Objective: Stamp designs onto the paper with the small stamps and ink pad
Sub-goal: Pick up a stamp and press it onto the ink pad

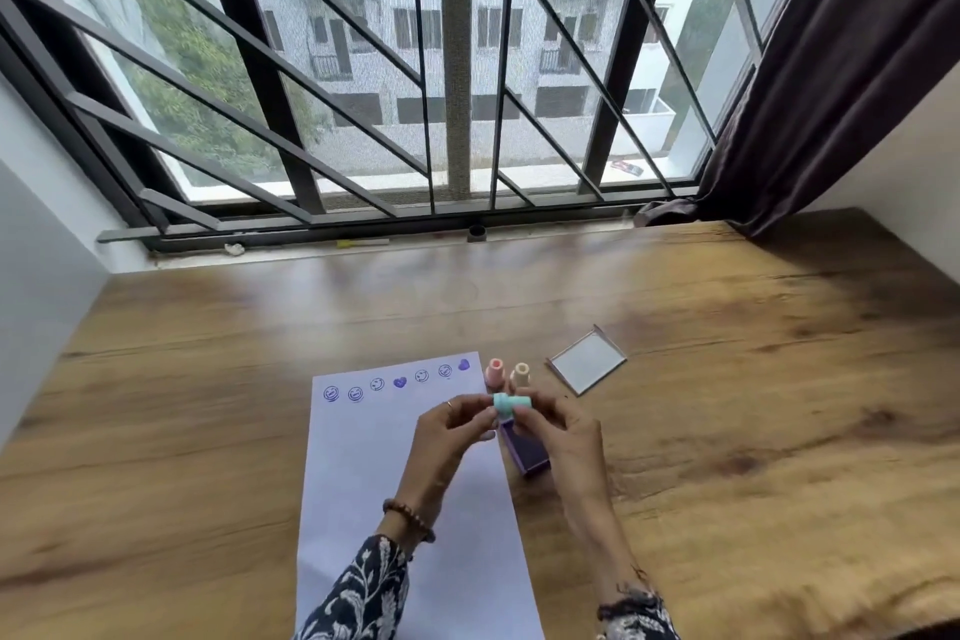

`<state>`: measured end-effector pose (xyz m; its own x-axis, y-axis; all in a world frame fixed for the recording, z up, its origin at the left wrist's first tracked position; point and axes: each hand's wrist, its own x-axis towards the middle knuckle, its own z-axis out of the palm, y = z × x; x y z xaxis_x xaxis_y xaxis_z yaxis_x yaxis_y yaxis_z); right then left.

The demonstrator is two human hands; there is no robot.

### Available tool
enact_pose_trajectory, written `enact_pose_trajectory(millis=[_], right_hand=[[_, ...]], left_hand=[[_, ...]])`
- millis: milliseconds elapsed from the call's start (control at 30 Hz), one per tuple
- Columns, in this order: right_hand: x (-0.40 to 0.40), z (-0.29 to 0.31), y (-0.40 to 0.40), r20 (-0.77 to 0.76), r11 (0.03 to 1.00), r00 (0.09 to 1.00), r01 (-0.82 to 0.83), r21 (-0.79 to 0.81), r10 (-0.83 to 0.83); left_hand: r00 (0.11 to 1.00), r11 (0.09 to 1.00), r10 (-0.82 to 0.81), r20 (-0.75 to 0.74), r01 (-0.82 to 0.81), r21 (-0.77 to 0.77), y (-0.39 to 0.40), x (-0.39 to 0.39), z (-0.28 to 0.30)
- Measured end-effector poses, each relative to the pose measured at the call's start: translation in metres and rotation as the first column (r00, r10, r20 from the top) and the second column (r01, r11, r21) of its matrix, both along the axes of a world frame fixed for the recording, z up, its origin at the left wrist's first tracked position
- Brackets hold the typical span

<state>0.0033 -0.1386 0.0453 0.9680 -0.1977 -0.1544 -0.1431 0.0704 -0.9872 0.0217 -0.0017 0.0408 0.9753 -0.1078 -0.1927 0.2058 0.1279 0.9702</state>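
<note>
A white sheet of paper (374,483) lies on the wooden table, with a row of purple smiley and heart prints along its top edge. Above the paper's right edge, my left hand (457,424) and my right hand (558,424) together hold a small teal stamp (505,404) with a pink part (522,403) on its right side. Just below them the purple ink pad (527,450) sits open on the table, partly hidden by my right hand. Two more small stamps, a pink one (495,372) and a peach one (520,376), stand upright behind my hands.
The ink pad's clear lid (588,362) lies on the table at the back right of the stamps. The wooden table (753,405) runs to a barred window sill at the far edge. A dark curtain (831,68) hangs at the far right corner.
</note>
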Motion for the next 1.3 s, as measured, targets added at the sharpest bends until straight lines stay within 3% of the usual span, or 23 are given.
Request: enact_pose_trajectory(millis=[133,233,300,400,467,567,667,833,967,1033,1100,1300], right_hand=[[-0.002,0.003,0.005,-0.04,0.996,0.995,0.091,0.001,-0.091],[-0.002,0.005,0.007,-0.167,0.959,0.974,0.188,0.212,-0.154],[-0.004,0.006,0.005,-0.251,0.873,0.956,0.247,0.421,-0.149],[-0.009,0.006,-0.001,-0.276,0.691,0.955,0.273,0.67,-0.11],[-0.013,0.006,-0.006,-0.301,0.608,0.947,0.305,0.733,-0.112],[-0.02,0.002,-0.015,-0.325,0.588,0.938,0.332,0.737,-0.122],[-0.025,-0.004,-0.023,-0.324,0.634,0.933,0.348,0.691,-0.158],[-0.031,-0.013,-0.039,-0.26,0.822,0.926,0.367,0.436,-0.275],[-0.031,-0.013,-0.035,-0.172,0.965,0.949,0.259,-0.043,-0.263],[-0.031,-0.014,-0.027,-0.104,0.925,0.972,0.163,-0.343,-0.21],[-0.034,-0.015,-0.019,-0.011,0.837,0.992,0.097,-0.538,-0.123],[-0.037,-0.014,-0.004,0.05,0.579,0.997,0.002,-0.815,0.066]], left_hand=[[0.999,0.995,0.024,0.024,-0.026,0.096,-0.007,0.002,0.004],[0.998,0.983,0.014,0.065,-0.026,0.182,-0.01,0.006,0.004],[0.993,0.957,0.011,0.116,-0.044,0.287,-0.008,0.013,0.001],[0.966,0.835,-0.103,0.235,-0.044,0.548,-0.004,0.028,-0.008],[0.935,0.708,-0.23,0.268,-0.028,0.705,-0.005,0.037,-0.016],[0.92,0.559,-0.32,0.228,-0.011,0.829,-0.011,0.046,-0.023],[0.918,0.506,-0.339,0.205,-0.005,0.862,-0.017,0.048,-0.024],[0.91,0.657,-0.337,0.242,0.043,0.753,-0.008,0.026,-0.029],[0.871,0.64,-0.428,0.242,0.102,0.762,-0.002,0.001,-0.037],[0.852,0.604,-0.459,0.252,0.091,0.792,-0.001,-0.003,-0.04],[0.849,0.593,-0.461,0.256,0.08,0.801,-0.001,-0.003,-0.039],[0.847,0.57,-0.461,0.265,0.054,0.82,-0.002,-0.002,-0.04]])
